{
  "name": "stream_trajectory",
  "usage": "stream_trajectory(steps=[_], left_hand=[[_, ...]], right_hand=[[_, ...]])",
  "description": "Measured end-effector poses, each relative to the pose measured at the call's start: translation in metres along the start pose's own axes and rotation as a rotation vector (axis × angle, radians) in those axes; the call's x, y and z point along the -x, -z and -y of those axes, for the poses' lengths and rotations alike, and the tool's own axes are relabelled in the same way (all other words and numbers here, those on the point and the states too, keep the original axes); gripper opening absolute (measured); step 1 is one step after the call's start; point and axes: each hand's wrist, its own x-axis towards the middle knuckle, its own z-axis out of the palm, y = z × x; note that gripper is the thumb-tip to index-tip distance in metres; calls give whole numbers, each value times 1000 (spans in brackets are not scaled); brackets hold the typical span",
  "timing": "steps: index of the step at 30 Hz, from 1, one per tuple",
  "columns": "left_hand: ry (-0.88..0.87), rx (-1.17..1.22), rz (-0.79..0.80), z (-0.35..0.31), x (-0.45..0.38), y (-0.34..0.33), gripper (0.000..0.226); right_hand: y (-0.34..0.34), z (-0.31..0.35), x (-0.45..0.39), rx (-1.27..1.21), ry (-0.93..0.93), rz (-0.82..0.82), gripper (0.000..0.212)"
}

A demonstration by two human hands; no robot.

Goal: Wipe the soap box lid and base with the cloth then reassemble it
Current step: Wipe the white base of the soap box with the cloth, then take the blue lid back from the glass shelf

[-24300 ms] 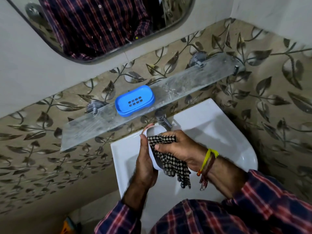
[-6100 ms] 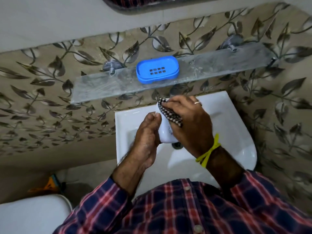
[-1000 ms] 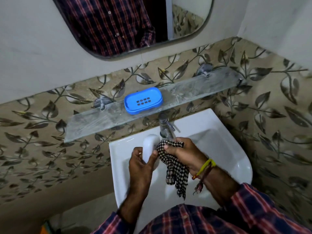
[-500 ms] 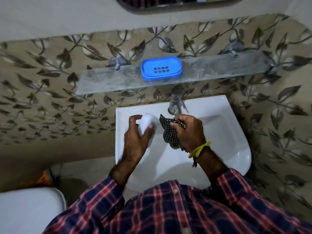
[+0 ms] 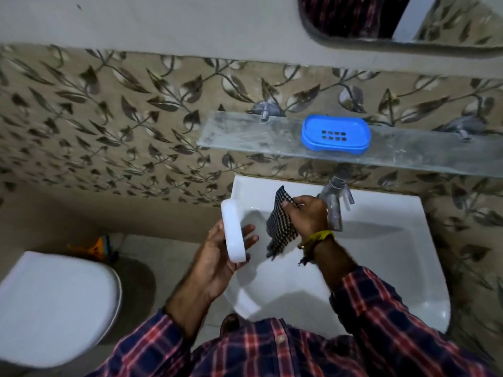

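Observation:
My left hand (image 5: 217,257) holds the white oval soap box part (image 5: 233,235) on edge over the left rim of the white sink (image 5: 381,257). To its right, my right hand (image 5: 306,216) grips the black-and-white checked cloth (image 5: 280,227), which hangs down a short gap from the white part, not touching it. The blue soap box part (image 5: 335,137), with drain slots in its top, lies flat on the glass shelf (image 5: 245,134) above the sink.
A metal tap (image 5: 336,202) stands at the sink's back edge just right of my right hand. A white toilet lid (image 5: 54,308) is at lower left. A mirror (image 5: 367,17) hangs at top right. Leaf-patterned tiles cover the wall.
The cloth has come off the white part; my left hand carried the part left to the sink's rim. The view swung left, bringing the toilet into sight.

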Motion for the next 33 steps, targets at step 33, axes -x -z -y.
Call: stream_trajectory(steps=[33], left_hand=[[-839,-853,128,-23,12,-68,73]], right_hand=[[141,90,-8,384,729,-260,53]])
